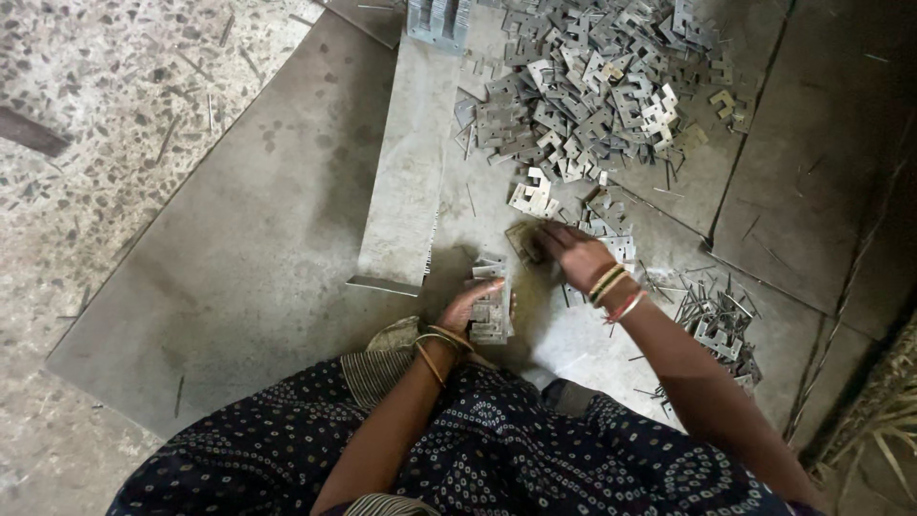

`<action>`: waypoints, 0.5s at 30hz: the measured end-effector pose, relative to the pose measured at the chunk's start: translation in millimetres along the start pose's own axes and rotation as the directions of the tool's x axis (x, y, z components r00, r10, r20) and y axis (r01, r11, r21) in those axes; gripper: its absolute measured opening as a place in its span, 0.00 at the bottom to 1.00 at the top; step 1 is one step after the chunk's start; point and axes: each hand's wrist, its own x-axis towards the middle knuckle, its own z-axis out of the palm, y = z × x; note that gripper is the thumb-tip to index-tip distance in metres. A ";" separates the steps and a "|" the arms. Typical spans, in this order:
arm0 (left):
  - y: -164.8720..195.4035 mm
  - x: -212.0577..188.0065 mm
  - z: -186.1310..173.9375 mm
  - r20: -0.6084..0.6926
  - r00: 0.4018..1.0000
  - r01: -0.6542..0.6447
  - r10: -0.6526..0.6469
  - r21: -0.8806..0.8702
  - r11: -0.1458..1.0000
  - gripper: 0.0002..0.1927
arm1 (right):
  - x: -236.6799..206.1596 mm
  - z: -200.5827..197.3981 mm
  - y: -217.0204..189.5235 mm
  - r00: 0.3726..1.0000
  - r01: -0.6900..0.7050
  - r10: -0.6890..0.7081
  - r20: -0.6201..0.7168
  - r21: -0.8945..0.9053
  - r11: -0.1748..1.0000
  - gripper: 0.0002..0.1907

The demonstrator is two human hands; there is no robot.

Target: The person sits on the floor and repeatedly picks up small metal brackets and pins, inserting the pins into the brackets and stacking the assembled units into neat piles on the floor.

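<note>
My left hand [465,308] grips an upright stack of grey metal stampings [491,304] resting on the floor in front of my lap. My right hand [576,252] reaches forward, palm down, with its fingers on a flat metal stamping [524,241] lying on the floor. Bangles sit on both wrists. A big heap of the same notched metal stampings [592,86] lies farther ahead.
A long grey metal strip [406,172] with an upturned near edge lies to the left of the heap. A wide metal sheet [248,239] covers the floor at left. A small pile of stampings and thin slivers [716,330] sits at right. Speckled stone floor lies far left.
</note>
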 end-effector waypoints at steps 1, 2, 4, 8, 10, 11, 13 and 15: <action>-1.0 0.1 -1.3 0.005 1.000 0.001 -0.001 -0.014 1.000 0.23 | 1.5 5.2 -4.0 0.999 -0.014 0.014 0.038 -0.016 1.000 0.35; -1.3 0.5 -2.3 0.012 1.000 0.001 -0.001 -0.028 1.000 0.22 | 2.5 10.1 -9.0 0.997 -0.027 0.030 0.075 -0.034 0.999 0.34; -0.3 1.5 -3.8 0.025 0.999 -0.023 0.025 -0.073 0.997 0.22 | 1.1 16.6 -18.7 0.998 -0.005 0.011 0.063 -0.096 0.995 0.30; 4.7 2.6 -1.3 -0.048 0.997 -0.057 0.054 -0.076 0.995 0.21 | -4.4 19.5 -32.8 0.998 0.065 -0.063 0.017 -0.200 0.978 0.27; 5.2 2.4 -1.3 -0.061 0.995 -0.085 0.081 -0.068 0.994 0.20 | -4.4 18.8 -32.7 0.997 0.073 -0.069 0.025 -0.205 0.976 0.27; 5.2 2.0 -0.6 -0.065 0.994 -0.097 0.093 -0.062 0.993 0.20 | -3.2 18.0 -31.4 0.997 0.078 -0.076 0.015 -0.203 0.976 0.27; 5.6 1.9 0.5 -0.035 0.997 -0.078 0.075 -0.084 0.993 0.19 | 1.9 16.6 -27.6 0.997 0.077 -0.074 0.026 -0.183 0.980 0.27; 6.2 2.1 1.0 -0.033 0.996 -0.084 0.082 -0.077 0.993 0.18 | 8.5 15.3 -23.9 0.996 0.064 -0.054 0.072 -0.142 0.988 0.27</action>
